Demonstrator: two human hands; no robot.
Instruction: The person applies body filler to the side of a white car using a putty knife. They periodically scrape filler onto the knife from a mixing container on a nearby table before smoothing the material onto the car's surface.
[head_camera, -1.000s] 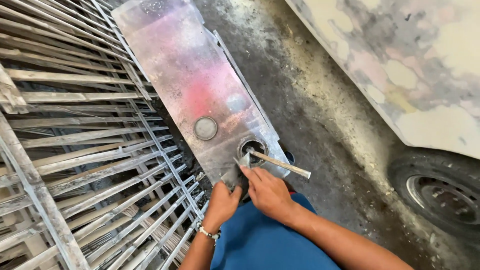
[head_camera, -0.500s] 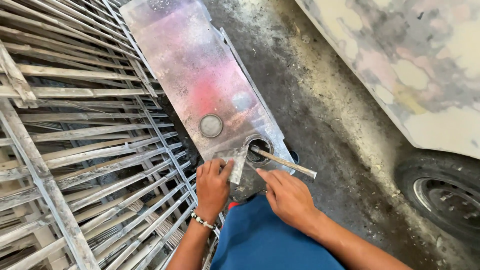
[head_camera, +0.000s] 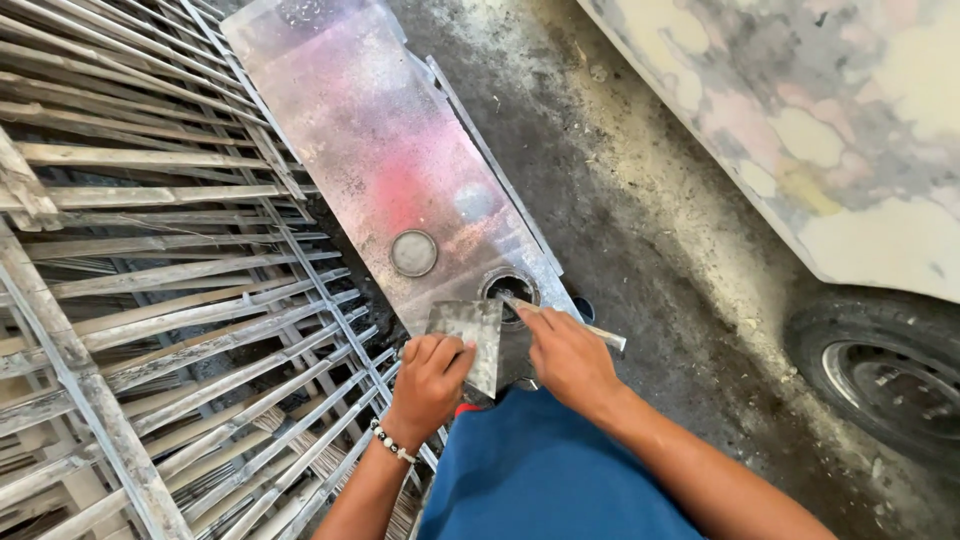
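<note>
Your left hand (head_camera: 430, 380) is clamped on a flat metal scraper plate (head_camera: 468, 338), fingers over its lower-left corner, blade lying on the near end of the paint-stained metal panel (head_camera: 380, 160). Your right hand (head_camera: 570, 358) is closed around a thin putty knife (head_camera: 560, 318), tip just past your fingers in the small round tin (head_camera: 510, 290). A round cap (head_camera: 413, 252) sits up-left of the plate; a car wheel (head_camera: 885, 385) is well right.

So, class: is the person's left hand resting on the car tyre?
No. The left hand grips a flat metal scraper blade over the paint-stained metal panel, while the car tyre sits far off to the right, untouched.
</note>
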